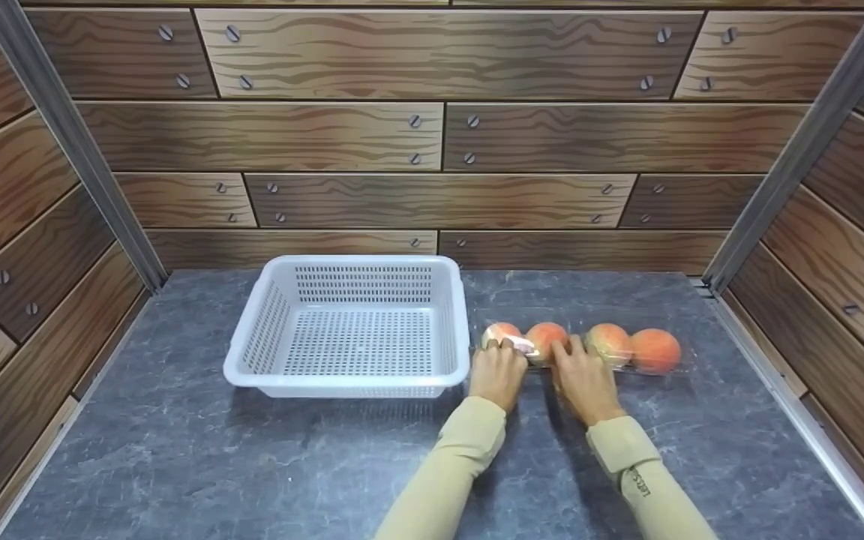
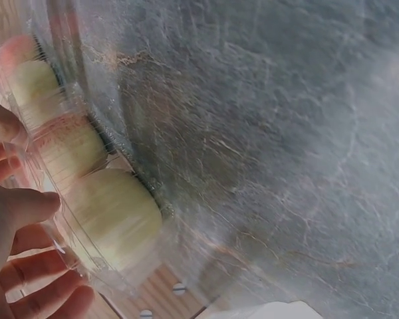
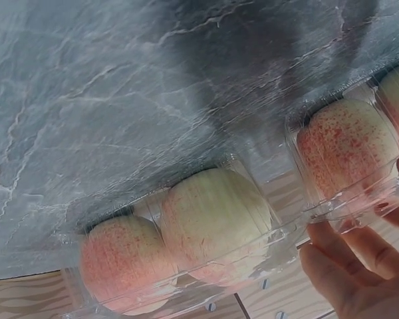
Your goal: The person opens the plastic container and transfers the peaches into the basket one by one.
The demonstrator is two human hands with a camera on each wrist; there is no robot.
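Observation:
Several peaches (image 1: 655, 351) with red and pale yellow skin sit in a row inside a clear plastic clamshell pack (image 1: 520, 345), to the right of the white basket. My left hand (image 1: 498, 373) grips the pack's near side at its left end, thumb on top and fingers below in the left wrist view. Around the middle, by the wider gap in the row, my right hand (image 1: 584, 381) holds the plastic edge (image 3: 312, 219) with its fingertips. The pack's front edge is partly hidden behind both hands in the head view.
A white plastic basket (image 1: 346, 386) with slotted walls stands left of the pack, close to my left hand. The grey marbled tabletop (image 1: 252, 465) is bounded by wood-patterned walls (image 1: 432, 135) and metal rails (image 1: 799, 427).

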